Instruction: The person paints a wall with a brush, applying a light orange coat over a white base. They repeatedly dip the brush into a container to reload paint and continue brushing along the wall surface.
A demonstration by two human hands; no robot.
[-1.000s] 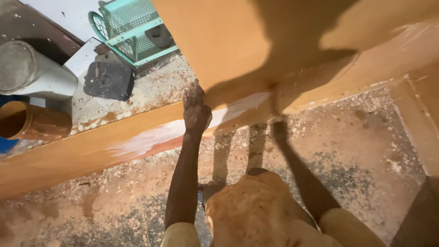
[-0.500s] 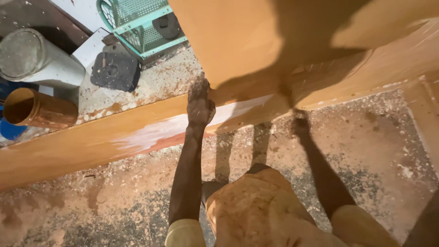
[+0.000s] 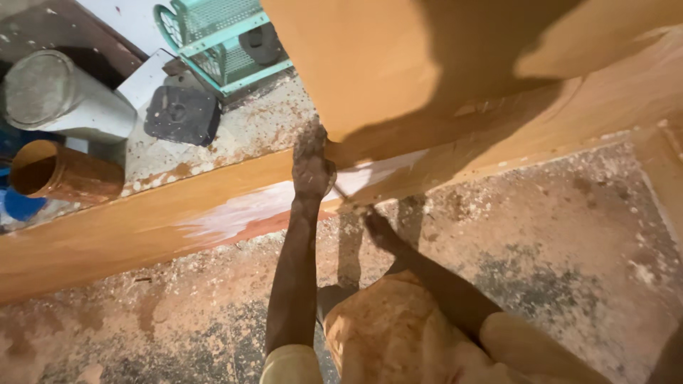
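Note:
A large orange-brown wooden panel [image 3: 370,64] stands over a long orange plank [image 3: 107,235] that runs across the view and has a whitish worn patch. My left hand [image 3: 311,167] grips the panel's lower left corner, fingers up along its edge. My right hand [image 3: 377,229] is lower, in the panel's shadow, just below the plank's near edge. Its fingers are too dark to read, and I cannot tell whether it holds anything. My dusty knee [image 3: 388,334] is bent below both arms.
The floor [image 3: 555,256] is covered in sawdust. Beyond the plank lie a grey pipe [image 3: 57,92], a brown pipe [image 3: 60,174], a black square object [image 3: 181,114] and a teal wire crate [image 3: 220,35]. Another orange board edge [image 3: 665,171] is at the right.
My right hand has moved left and down, away from the plank's edge, toward my left arm. My left hand has stayed on the panel's corner.

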